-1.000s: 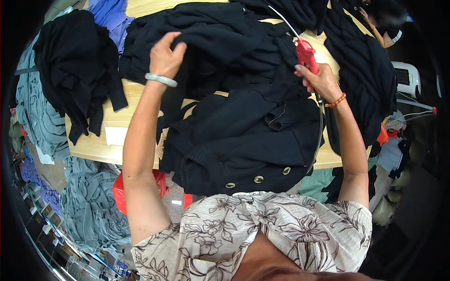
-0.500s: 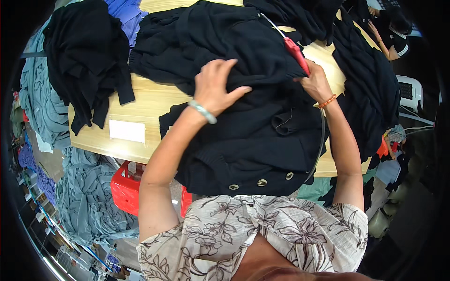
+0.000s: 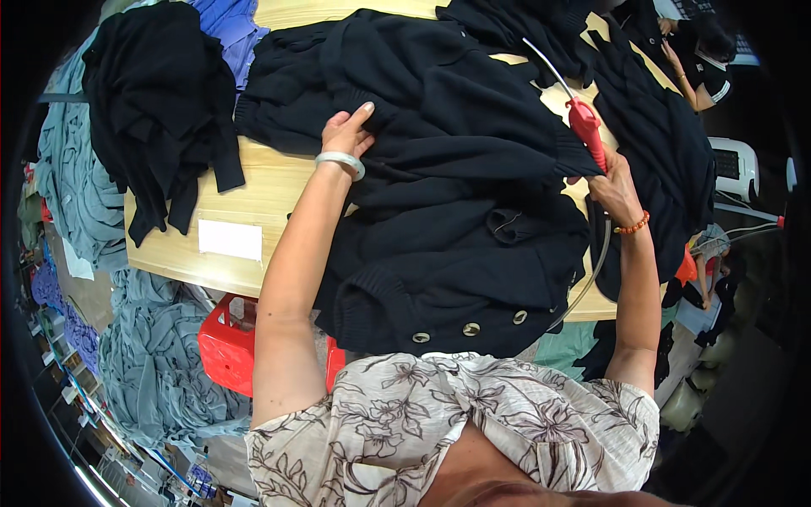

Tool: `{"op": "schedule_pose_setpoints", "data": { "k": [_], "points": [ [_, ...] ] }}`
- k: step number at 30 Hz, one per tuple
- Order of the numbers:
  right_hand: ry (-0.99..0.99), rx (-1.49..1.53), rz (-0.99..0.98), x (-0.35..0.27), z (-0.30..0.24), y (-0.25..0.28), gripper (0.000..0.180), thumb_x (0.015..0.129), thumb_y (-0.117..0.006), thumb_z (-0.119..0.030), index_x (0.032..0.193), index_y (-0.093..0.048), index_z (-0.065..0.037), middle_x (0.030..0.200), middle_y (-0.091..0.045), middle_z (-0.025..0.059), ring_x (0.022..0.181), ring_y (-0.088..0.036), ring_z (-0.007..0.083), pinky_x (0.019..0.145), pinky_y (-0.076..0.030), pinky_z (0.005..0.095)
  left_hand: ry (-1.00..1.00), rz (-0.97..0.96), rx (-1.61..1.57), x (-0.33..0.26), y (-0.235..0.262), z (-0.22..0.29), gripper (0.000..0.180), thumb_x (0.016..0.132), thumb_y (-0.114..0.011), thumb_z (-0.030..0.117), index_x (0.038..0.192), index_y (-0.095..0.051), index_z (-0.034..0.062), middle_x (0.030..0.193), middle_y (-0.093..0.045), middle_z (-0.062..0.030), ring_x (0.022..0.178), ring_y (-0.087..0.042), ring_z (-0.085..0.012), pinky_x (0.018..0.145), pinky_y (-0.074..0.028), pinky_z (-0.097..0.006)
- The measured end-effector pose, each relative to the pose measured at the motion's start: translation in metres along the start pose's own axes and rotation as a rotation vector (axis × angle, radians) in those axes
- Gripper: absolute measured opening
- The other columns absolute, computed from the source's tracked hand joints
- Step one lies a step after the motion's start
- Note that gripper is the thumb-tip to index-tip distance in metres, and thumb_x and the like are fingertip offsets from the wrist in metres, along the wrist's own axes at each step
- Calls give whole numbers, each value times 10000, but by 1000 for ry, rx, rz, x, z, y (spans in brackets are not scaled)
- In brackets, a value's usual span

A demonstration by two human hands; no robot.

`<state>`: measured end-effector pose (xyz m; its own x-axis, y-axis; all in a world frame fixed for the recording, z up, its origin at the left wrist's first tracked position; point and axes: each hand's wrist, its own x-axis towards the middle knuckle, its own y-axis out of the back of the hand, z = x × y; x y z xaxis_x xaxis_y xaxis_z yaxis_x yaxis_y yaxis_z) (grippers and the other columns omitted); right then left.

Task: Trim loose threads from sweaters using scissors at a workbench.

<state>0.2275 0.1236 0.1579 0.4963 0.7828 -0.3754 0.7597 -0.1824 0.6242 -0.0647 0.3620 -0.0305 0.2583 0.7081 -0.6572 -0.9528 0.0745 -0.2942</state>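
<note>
From the head camera: left hand (image 3: pixel 345 133) presses flat, fingers spread, on the black cardigan (image 3: pixel 456 203) spread across the wooden surface (image 3: pixel 253 194). Right hand (image 3: pixel 615 188) grips a red tool (image 3: pixel 586 128) at the cardigan's edge; its long axis runs up and slightly left from that hand, hose trailing beyond. Looks like mid-pass; next calls for steadying the cloth.

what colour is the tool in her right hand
Red, with a pale hose running from it; the tool shows clearly in the head view.
</note>
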Motion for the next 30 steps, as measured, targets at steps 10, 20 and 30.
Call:
{"op": "schedule_pose_setpoints", "data": {
  "k": [10,20,30],
  "points": [
    [136,226,84,22,-5,39,262,886,-553,-58,1140,-605,-22,747,-693,76,464,-435,21,420,-326,184,-630,-225,-309,8,29,168,92,910,-619,38,835,-567,54,811,-629,-73,715,-653,-190,683,-572,-331],
    [60,-370,215,76,43,2,354,756,-782,-240,995,-653,-14,678,-656,71,678,-657,197,631,-491,319,-27,-134,68,45,83,67,270,838,-757,280,803,-506,189,571,-349,71,465,-302,-90,466,-291,-260],
    [460,3,-64,16,-36,-90,361,766,-808,-300,853,-646,11,748,-673,100,676,-649,205,643,-502,328,-523,54,300,17,70,90,401,812,-790,236,642,-433,169,565,-333,75,419,-326,-72,391,-267,-260]
  ]
}}
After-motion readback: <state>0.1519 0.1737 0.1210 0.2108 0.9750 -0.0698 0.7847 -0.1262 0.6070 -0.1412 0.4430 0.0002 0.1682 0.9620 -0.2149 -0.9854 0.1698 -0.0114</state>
